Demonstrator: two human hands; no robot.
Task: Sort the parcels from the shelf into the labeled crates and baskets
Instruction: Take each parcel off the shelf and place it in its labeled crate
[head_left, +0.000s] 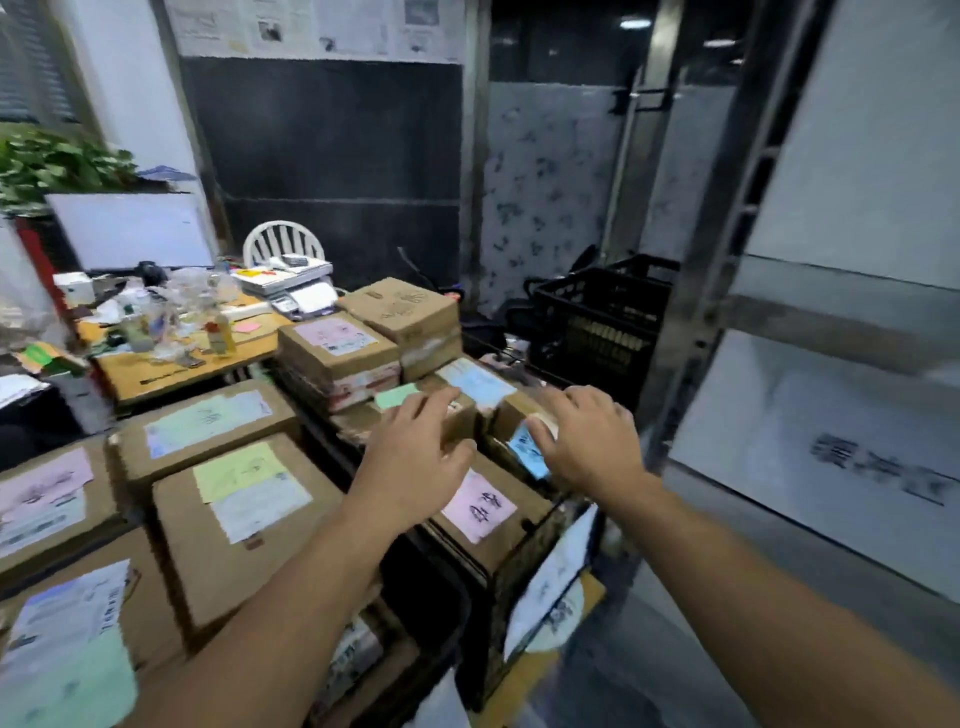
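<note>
Both my hands reach over a black crate (524, 613) packed with brown cardboard parcels. Between them is a small brown parcel with a blue label (531, 451), tilted on edge. My left hand (415, 452) grips its left end, fingers over the top and thumb on the near side. My right hand (589, 436) holds its right end, thumb next to the blue label. Just below lies a parcel with a pink label (479, 506). The crate's front carries a white paper label (553, 582).
More labelled parcels (234, 499) are stacked at the left and behind, along with a taller stack (337, 353). A cluttered desk (171, 332) and a white chair (283, 241) stand beyond. An empty black crate (602, 322) sits at the back. The metal shelf (810, 322) rises on the right.
</note>
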